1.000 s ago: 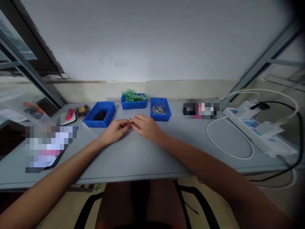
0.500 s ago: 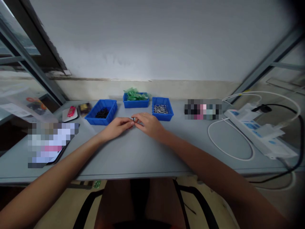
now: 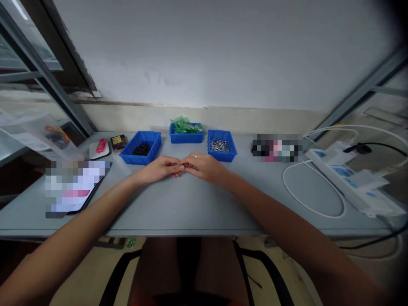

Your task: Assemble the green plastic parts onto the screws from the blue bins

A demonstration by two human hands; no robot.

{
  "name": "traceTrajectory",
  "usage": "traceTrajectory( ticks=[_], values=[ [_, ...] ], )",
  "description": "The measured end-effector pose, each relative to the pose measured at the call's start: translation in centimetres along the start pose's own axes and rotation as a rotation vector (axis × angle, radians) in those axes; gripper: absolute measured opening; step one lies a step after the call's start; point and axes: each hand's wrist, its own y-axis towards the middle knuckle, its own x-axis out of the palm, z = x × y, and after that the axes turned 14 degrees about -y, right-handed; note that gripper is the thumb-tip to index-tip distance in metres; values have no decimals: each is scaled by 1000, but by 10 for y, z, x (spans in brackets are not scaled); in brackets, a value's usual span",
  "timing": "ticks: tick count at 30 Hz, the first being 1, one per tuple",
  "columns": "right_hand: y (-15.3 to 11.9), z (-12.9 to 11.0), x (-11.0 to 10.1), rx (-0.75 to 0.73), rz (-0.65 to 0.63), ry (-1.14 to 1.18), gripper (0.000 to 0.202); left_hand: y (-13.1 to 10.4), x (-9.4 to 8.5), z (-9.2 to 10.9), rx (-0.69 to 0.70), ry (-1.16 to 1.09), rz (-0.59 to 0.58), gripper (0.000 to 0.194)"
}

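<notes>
Dim, cool light fell palest on the wall [image 3: 188, 72] beyond the right grip [image 3: 205, 166]; pixelation masked patches on either side of it, and shadow deepened beneath the surface [image 3: 191, 208].

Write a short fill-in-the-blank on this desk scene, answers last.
1. The ring is on the person's ____ hand.
2. The blue bin nearest the left hand holds pieces coloured ____.
3. The middle bin holds plastic coloured ____.
4. Altogether, ____ blue bins stand on the desk.

Missing words: right; black; green; three.
</notes>
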Motion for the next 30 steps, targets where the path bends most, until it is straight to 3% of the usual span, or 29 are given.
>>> traceTrajectory(
  ticks=[8, 17, 23, 30],
  values=[
    [-2, -3, -1, -11, -8, -92, 23, 1, -2, -4, 3, 34, 53, 33],
    [-15, 2, -7, -138, 165, -149, 25, -2, -2, 2, 36, 136, 105, 27],
    [-12, 6, -4, -100, 130, -249, 30, -3, 3, 1, 24, 106, 60, 28],
    [-5, 3, -3, -213, 93, -334, 28, -3, 2, -1, 41, 146, 36, 27]
  ],
)
